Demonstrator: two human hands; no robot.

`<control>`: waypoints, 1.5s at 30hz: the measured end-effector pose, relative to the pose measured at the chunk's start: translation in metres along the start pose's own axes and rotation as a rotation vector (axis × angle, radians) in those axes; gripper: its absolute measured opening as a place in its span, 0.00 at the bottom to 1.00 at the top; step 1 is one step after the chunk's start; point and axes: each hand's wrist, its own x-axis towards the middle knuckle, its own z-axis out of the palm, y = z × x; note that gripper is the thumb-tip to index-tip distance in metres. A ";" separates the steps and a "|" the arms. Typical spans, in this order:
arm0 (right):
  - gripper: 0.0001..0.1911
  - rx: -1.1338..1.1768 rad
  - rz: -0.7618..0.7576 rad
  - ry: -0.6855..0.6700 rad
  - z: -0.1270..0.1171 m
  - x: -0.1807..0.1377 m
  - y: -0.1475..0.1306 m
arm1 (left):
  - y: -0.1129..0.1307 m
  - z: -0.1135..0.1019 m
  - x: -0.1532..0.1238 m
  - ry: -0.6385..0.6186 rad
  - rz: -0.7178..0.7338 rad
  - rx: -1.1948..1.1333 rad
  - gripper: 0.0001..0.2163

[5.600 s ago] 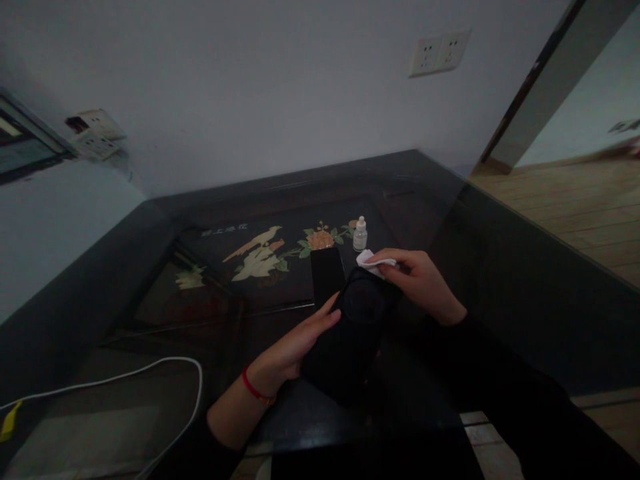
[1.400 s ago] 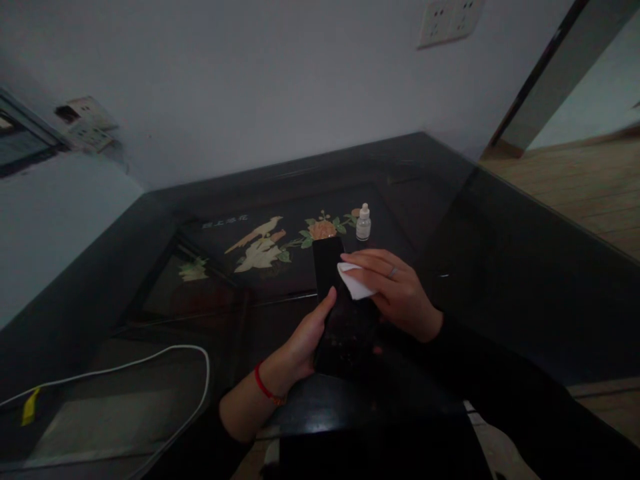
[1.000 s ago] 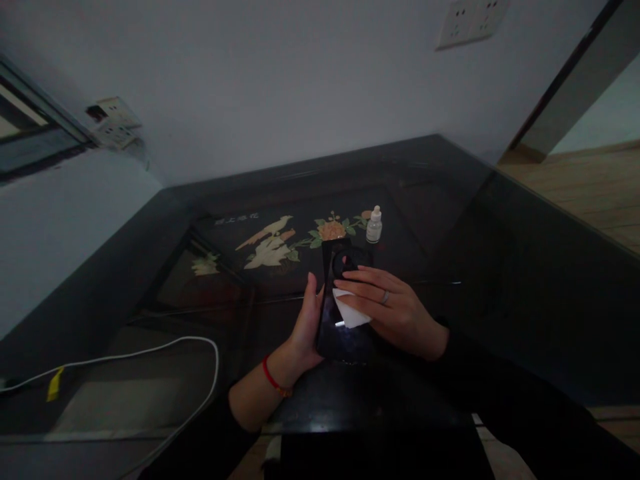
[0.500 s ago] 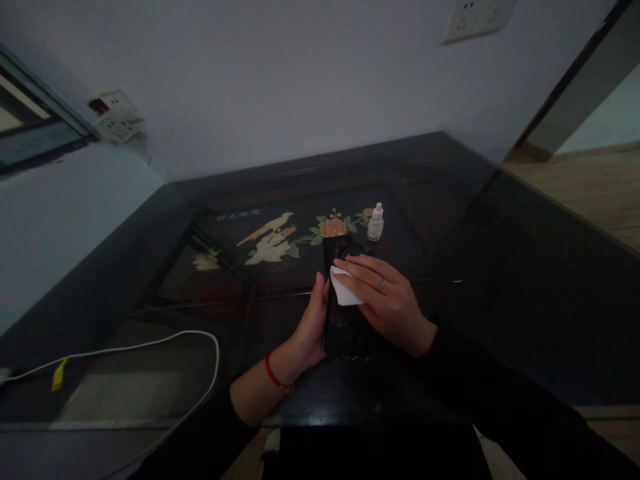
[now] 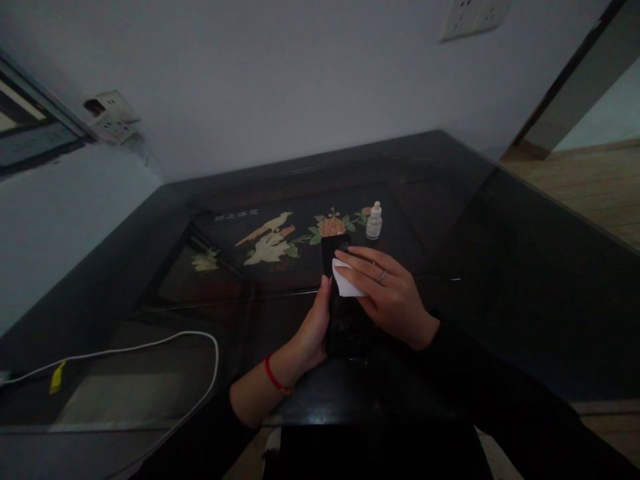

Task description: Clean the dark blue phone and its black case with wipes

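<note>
A dark phone point(image 5: 345, 330) lies lengthwise in front of me, its far end partly under my fingers. My left hand point(image 5: 314, 328) grips its left edge, thumb along the side; the other fingers are hidden behind it. My right hand point(image 5: 393, 290) presses a folded white cloth point(image 5: 347, 280) onto the phone's upper half with the fingertips. Beyond the phone, a small clear bottle point(image 5: 373, 223) with a white top stands upright, touched by neither hand.
The glossy dark table point(image 5: 460, 220) carries an inlaid bird-and-flower picture point(image 5: 270, 243). A white cable point(image 5: 145, 347) with a yellow tag point(image 5: 57, 378) curves across the left side. Wall sockets point(image 5: 473, 19) are above the table's back edge.
My right hand has slid the cloth slightly up the phone, and its fingers now cover more of the round part near the top. My left hand still holds the phone.
</note>
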 end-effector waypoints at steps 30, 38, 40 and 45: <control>0.13 -0.007 0.196 0.132 -0.022 -0.006 0.035 | 0.014 0.003 -0.004 -0.268 -0.310 -0.026 0.28; 0.16 0.053 0.178 0.049 -0.018 -0.004 0.031 | 0.010 0.017 -0.010 -0.198 -0.232 0.022 0.25; 0.15 0.019 0.214 0.102 -0.019 -0.005 0.032 | 0.011 0.017 -0.011 -0.195 -0.203 0.018 0.26; 0.16 0.005 0.209 0.109 -0.019 -0.005 0.033 | 0.014 0.017 -0.011 -0.160 -0.152 -0.019 0.23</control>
